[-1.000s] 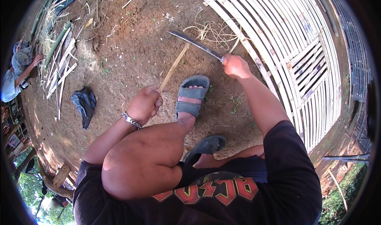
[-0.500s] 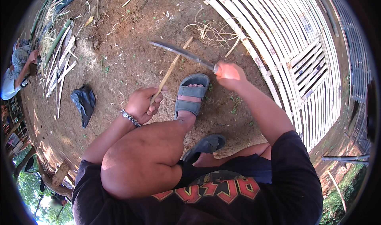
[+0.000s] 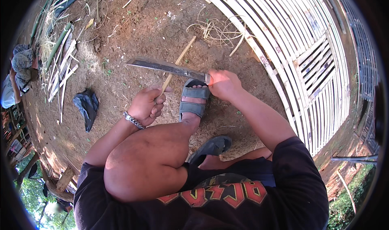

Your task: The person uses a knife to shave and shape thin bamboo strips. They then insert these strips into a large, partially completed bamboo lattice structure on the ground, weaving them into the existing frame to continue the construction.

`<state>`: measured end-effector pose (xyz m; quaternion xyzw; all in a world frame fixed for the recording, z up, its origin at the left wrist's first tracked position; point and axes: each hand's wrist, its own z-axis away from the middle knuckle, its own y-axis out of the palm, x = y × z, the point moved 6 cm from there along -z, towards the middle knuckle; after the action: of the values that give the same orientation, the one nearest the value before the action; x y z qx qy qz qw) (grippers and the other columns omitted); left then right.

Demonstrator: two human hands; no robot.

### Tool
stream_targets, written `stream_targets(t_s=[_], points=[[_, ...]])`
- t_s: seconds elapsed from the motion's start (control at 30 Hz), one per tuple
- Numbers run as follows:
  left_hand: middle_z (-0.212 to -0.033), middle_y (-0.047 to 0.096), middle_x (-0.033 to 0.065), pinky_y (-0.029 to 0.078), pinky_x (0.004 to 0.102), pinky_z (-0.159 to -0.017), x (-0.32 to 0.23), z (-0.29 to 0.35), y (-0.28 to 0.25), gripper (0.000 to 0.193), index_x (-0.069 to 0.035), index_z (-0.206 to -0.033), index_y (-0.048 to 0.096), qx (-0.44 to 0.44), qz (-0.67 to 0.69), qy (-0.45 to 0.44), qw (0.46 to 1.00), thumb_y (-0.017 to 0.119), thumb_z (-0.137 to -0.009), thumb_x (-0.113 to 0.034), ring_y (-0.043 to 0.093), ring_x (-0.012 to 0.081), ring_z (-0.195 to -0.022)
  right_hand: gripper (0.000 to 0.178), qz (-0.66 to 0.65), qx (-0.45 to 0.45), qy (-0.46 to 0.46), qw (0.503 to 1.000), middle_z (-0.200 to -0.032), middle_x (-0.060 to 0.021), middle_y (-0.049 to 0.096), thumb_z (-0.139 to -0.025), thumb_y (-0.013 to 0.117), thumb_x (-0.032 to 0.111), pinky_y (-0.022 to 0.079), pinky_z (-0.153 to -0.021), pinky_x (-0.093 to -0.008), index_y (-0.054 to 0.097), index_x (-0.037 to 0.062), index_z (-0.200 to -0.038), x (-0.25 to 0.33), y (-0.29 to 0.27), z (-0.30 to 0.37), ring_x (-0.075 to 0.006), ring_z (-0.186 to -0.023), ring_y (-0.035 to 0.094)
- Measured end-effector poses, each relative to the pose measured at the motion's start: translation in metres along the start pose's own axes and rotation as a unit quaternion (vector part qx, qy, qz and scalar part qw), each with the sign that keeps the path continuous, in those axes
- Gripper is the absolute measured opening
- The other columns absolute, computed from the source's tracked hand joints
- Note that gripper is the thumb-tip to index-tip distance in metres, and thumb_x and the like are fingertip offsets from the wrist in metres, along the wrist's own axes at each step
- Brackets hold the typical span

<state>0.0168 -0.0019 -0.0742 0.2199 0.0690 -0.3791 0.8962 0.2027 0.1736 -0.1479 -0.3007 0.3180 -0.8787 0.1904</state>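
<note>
My left hand [image 3: 146, 104], with a chain bracelet at its wrist, is closed around the lower end of a thin bamboo stick [image 3: 184, 53]. The stick slants up and to the right, away from me. In my right hand [image 3: 223, 84] is the handle of a machete [image 3: 162, 66], gripped in a fist. Its long dark blade points left and lies across the stick, a little above my left hand. Whether the edge is touching the stick I cannot tell. Below the blade is my sandalled foot [image 3: 195, 98], partly covered by the machete's handle end.
A slatted bamboo panel [image 3: 279, 47] stretches along the right. Coiled thin strips [image 3: 219, 31] lie on the dirt beside it. At left are split bamboo pieces [image 3: 65, 68], a green bamboo pole [image 3: 58, 45] and a black plastic bag [image 3: 86, 108]. Another person [image 3: 20, 74] sits at the far left.
My right hand has moved left and toward me, bringing the machete blade down along the stick, closer to my left hand. The left hand has hardly moved.
</note>
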Motion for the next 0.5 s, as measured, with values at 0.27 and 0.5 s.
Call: stream_targets(t_s=[0.27,0.5], points=[[-0.071,0.05,-0.0021,0.031,0.02,-0.035,-0.002,0.001,0.0,0.028,0.002,-0.125,0.054,-0.011,-0.022,0.0,1.0,0.041,-0.105,-0.013,0.039,0.0052,-0.041,0.026,0.049,-0.015,-0.004,0.999,-0.097,-0.0139,0.074,-0.097,0.048,0.027,0.054,-0.068,-0.0579,0.064,0.0154,-0.113,-0.014,-0.005,-0.019,-0.0359,-0.092,0.073],[-0.072,0.05,-0.002,0.032,0.0201,-0.035,-0.001,0.002,-0.001,0.028,0.002,-0.125,0.053,-0.01,-0.013,0.006,1.0,0.042,-0.105,-0.013,0.04,0.0053,-0.042,0.026,0.039,-0.012,0.036,0.999,-0.1,-0.016,0.073,-0.097,0.048,0.028,0.054,-0.076,-0.0575,0.064,0.0153,-0.113,-0.037,-0.016,-0.036,-0.0379,-0.095,0.071]])
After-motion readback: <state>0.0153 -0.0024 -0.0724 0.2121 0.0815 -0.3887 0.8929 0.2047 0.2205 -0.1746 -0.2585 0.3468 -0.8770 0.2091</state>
